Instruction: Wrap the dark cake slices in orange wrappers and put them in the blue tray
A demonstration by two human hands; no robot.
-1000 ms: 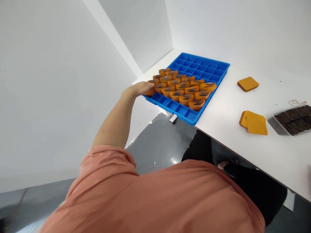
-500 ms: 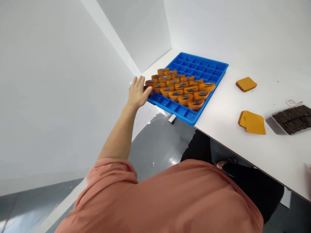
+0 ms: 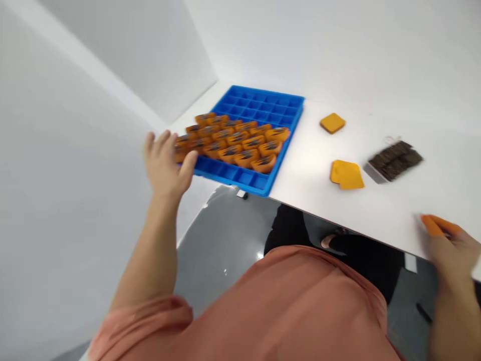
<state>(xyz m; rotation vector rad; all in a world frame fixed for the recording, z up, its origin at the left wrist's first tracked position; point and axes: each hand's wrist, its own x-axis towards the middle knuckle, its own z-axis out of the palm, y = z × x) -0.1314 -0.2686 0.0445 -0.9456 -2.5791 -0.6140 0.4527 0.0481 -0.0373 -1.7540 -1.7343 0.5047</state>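
My left hand [image 3: 165, 163] is at the left edge of the blue compartment tray [image 3: 244, 186], fingers spread, beside the leftmost orange bundles. Several rows of folded orange bundles [image 3: 229, 153] with dark strips inside fill the tray's middle; its back rows and front row show bare compartments. At the right, over the table's front edge, my right hand [image 3: 454, 253] is closed on a folded orange piece [image 3: 436, 224], slightly blurred. Dark matter shows faintly inside its fold.
On the white table [image 3: 308, 175] lie an orange stack [image 3: 332, 123] at the back and overlapping orange squares [image 3: 347, 174] nearer the front. A clear box of dark strips [image 3: 394, 160] sits to their right. White walls border the left and back.
The view has shifted right, so the tray and table items appear further left. My right hand with the orange piece has come into view. My left hand remains at the tray's left side.
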